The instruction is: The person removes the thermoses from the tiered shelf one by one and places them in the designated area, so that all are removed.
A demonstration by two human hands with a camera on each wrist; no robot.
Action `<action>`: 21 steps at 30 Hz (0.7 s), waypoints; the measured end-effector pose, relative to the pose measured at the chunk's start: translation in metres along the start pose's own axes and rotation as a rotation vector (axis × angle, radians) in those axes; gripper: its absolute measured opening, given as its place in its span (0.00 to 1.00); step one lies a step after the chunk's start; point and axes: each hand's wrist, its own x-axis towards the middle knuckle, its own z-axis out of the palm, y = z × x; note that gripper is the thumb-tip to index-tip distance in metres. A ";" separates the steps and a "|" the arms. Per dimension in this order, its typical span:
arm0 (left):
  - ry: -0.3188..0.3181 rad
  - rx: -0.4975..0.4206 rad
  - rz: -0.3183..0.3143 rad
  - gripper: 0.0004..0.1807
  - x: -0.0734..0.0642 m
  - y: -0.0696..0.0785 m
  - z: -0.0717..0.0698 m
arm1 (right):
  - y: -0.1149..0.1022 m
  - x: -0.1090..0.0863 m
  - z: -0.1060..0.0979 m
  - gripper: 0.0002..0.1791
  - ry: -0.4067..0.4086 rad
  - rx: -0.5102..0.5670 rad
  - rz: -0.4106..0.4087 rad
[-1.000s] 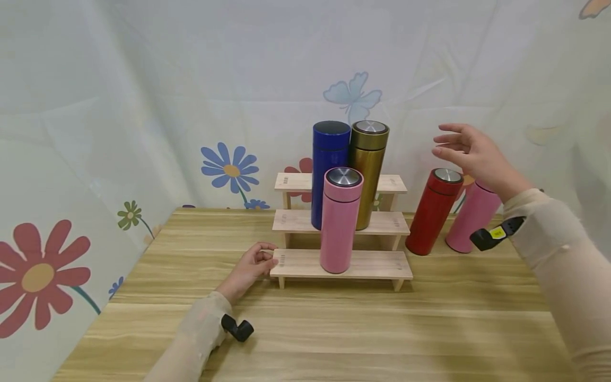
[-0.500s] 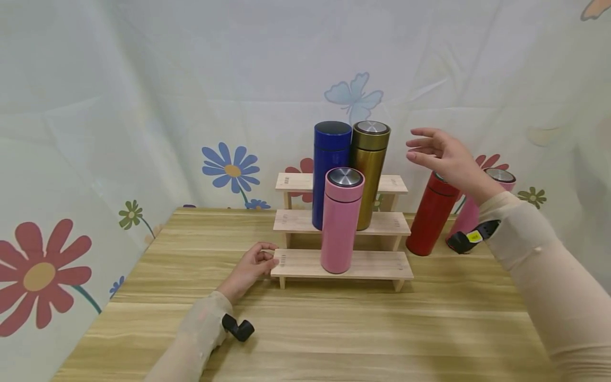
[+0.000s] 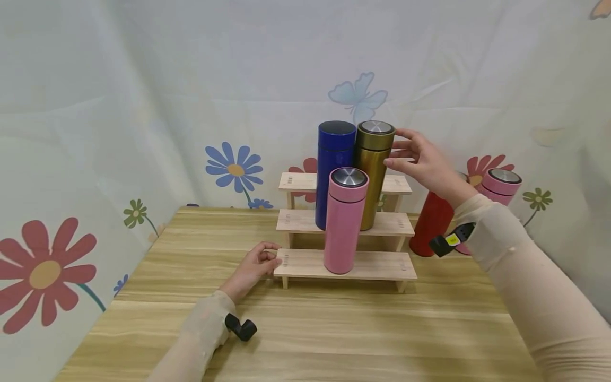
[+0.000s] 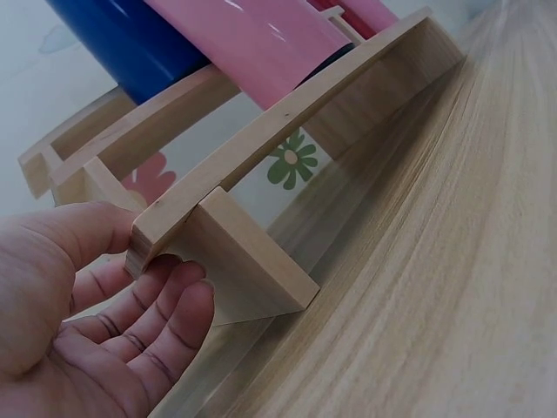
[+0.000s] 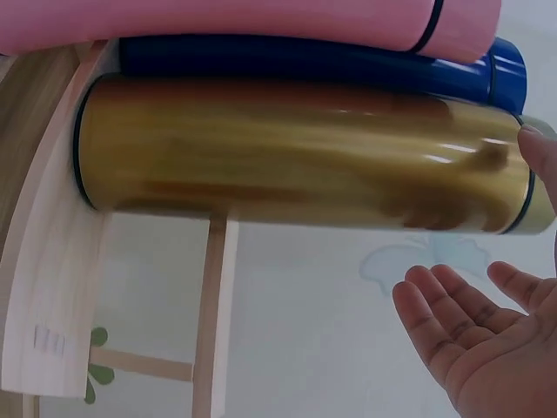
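Observation:
A gold thermos bottle (image 3: 374, 159) and a blue thermos bottle (image 3: 335, 154) stand side by side on the middle step of a three-step wooden stand (image 3: 291, 263). In front of them, a pink thermos bottle (image 3: 342, 233) is upright on the bottom step. My right hand (image 3: 422, 162) is at the gold bottle's upper right side. Its thumb overlaps the bottle near the cap in the right wrist view, while the fingers (image 5: 452, 305) are spread apart from it. At the bottom step's left end, my left hand (image 3: 253, 268) holds the board, thumb at the end and fingertips (image 4: 187, 296) underneath.
Right of the stand, a red thermos bottle (image 3: 429, 223) and a second pink thermos bottle (image 3: 501, 183) stand on the wood-grain table (image 3: 334, 334), partly behind my right arm. A flower-print cloth (image 3: 267, 69) hangs behind the table.
My right hand has moved left, from above the red and second pink bottles to the gold bottle's side. The left hand stays at the stand's end, and the bottles have not moved.

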 end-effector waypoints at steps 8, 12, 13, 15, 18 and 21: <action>0.005 -0.004 -0.007 0.22 0.002 -0.002 0.000 | 0.002 0.009 0.015 0.42 -0.007 0.023 -0.025; 0.006 -0.011 -0.006 0.22 0.003 -0.003 0.000 | 0.003 0.012 0.020 0.42 0.006 0.041 -0.018; 0.006 -0.011 -0.007 0.22 0.003 -0.004 0.000 | 0.002 0.012 0.021 0.42 0.010 0.050 -0.015; 0.005 -0.014 -0.012 0.22 0.003 -0.004 0.000 | 0.001 0.013 0.022 0.41 0.023 0.060 -0.011; 0.006 -0.010 -0.013 0.22 0.003 -0.003 -0.001 | 0.000 0.015 0.024 0.40 0.038 0.066 -0.005; 0.008 -0.005 -0.015 0.22 0.002 -0.002 0.000 | -0.001 0.016 0.025 0.39 0.055 0.062 -0.004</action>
